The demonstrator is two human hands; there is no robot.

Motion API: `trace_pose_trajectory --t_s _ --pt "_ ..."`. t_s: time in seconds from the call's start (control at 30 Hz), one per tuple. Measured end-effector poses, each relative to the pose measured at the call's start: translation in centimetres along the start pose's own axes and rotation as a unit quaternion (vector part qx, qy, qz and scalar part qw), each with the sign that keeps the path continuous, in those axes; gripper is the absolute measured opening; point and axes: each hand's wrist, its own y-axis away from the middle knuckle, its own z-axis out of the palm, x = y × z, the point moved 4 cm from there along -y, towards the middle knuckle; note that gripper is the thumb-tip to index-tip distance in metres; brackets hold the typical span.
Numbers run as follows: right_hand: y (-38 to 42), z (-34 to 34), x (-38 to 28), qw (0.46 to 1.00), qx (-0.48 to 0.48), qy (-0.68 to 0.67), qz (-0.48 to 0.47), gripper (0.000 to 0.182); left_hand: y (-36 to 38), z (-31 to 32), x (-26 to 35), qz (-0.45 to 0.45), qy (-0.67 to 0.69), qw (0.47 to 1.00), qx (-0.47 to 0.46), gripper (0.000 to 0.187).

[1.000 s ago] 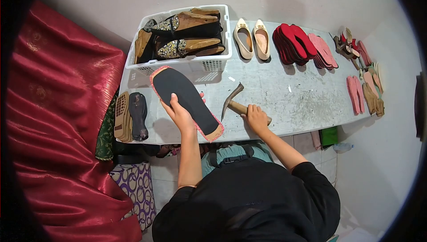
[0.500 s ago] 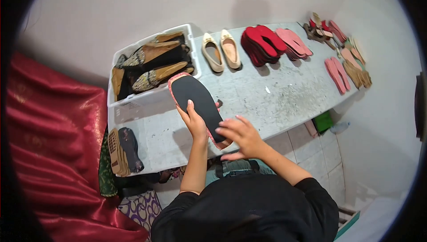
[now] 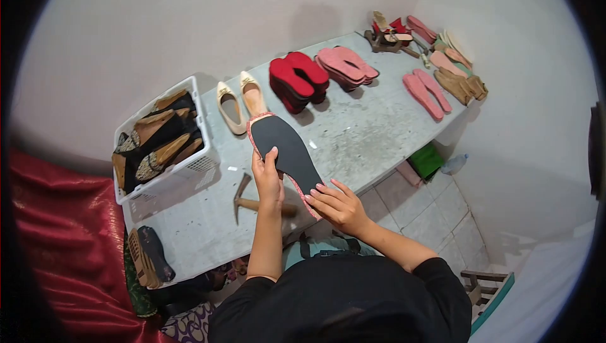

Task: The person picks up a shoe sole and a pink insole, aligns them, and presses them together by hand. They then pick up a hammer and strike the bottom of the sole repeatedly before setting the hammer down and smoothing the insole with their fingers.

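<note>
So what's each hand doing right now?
Left hand: closed around the edge of the black sole, thumb on top.
Right hand: open, fingers laid on the sole's lower end.

Crate [image 3: 205, 161] on table [image 3: 379, 122], left of shoe pair [image 3: 252, 97]; sole stacks [image 3: 291, 82] right of pair; hammer [image 3: 250, 204] before pair.

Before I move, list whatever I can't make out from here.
All in the head view:
- Far face of the black sole: turned away.
- Left hand's fingers: mostly behind the sole.
- Right hand's thumb: out of sight, so its grip is unclear.
- Middle of the hammer's handle: behind the left forearm.
- Bottom of the white basket: covered by its contents.
- Patterned purple cloth: cut off by the lower edge.
</note>
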Motion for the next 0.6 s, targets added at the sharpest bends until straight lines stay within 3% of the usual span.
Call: trace_pose_trajectory --t_s 0.17,0.27,0.4,0.57,0.6 --pt "3.1 -6.9 5.2 0.997 0.054 -0.040 0.034 0.036 0.9 7.9 -4.3 -0.015 0.056 0.995 -0.083 0.035" --pt "5.0 -10.3 8.0 0.994 0.085 -0.047 0.047 0.034 0.9 11.6 -8.7 -0.158 0.282 0.926 -0.194 0.046" --pt "7.4 -13.0 11.3 0.996 0.071 -0.037 0.044 0.036 0.2 15.0 -15.3 -0.166 0.213 0.937 -0.221 0.050" --pt "9.2 -14.8 14.4 0.995 0.031 -0.078 0.050 0.035 1.0 18.6 -19.4 -0.255 0.405 0.839 -0.258 0.054" --pt "9.3 -15.0 15.0 0.995 0.031 -0.082 0.046 0.035 0.8 18.6 -20.0 -0.250 0.405 0.841 -0.256 0.054"
